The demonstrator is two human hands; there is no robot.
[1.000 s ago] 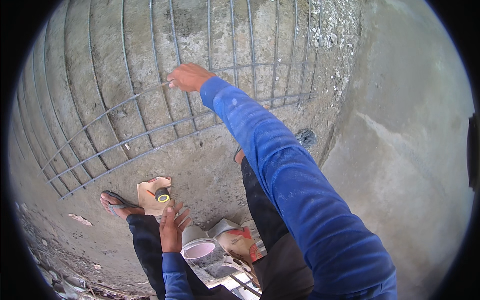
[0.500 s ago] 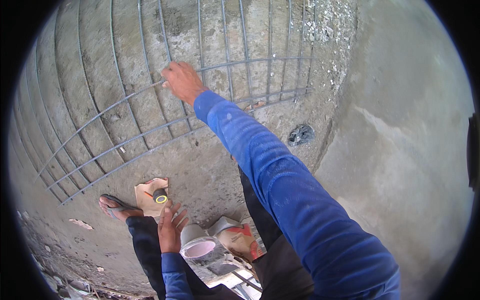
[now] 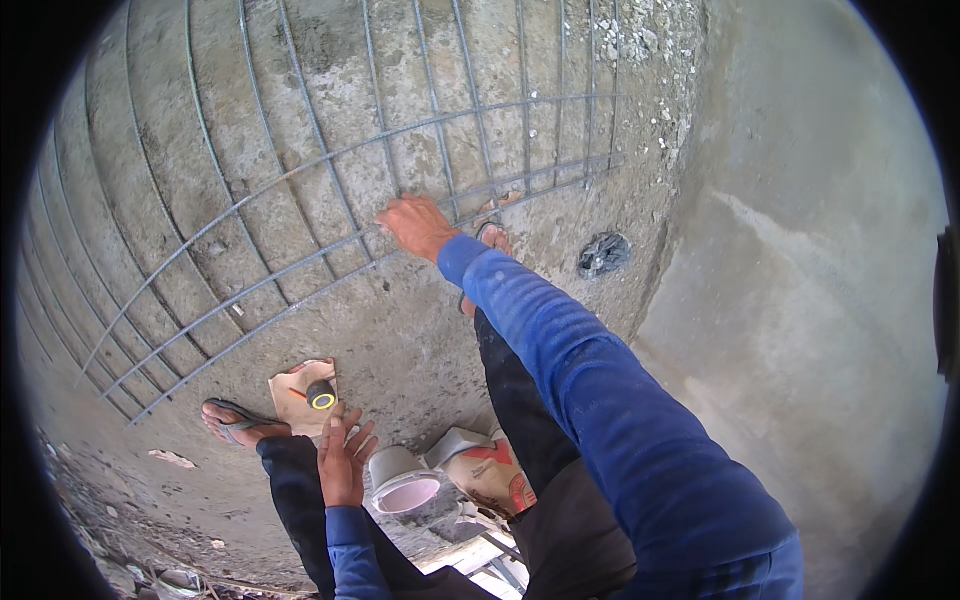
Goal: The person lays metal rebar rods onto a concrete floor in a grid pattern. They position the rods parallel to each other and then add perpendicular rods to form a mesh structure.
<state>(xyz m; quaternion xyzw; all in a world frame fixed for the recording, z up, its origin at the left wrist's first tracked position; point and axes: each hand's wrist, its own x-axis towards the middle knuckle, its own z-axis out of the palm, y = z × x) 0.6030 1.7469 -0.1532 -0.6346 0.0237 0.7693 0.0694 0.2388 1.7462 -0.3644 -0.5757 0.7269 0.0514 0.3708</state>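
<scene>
A grid of thin steel rebar [image 3: 300,267] spans the rough concrete, with several cross bars and long curved bars. At the second long bar, my right hand [image 3: 418,225] has its fingers curled down around the steel; the fingertips are partly hidden. My left hand [image 3: 343,462] hangs low, palm up with fingers spread, and holds nothing. Just beyond its fingertips lies a dark roll of tape [image 3: 320,393] with a yellow ring, on a piece of brown cardboard [image 3: 287,402]. A thin orange stick [image 3: 298,393] rests beside the roll.
A pale bucket [image 3: 397,466] lies beside a torn paper sack [image 3: 480,475] between my legs. My sandalled feet [image 3: 238,420] are at the grid's near edge. A dark crumpled patch [image 3: 605,255] sits to the right, before a smooth concrete surface [image 3: 790,300]. Rubble [image 3: 165,578] lines the lower left.
My right hand has moved from the far long bar nearer to me and right, onto the second bar. The grid appears slightly shifted in view. My left hand has barely moved.
</scene>
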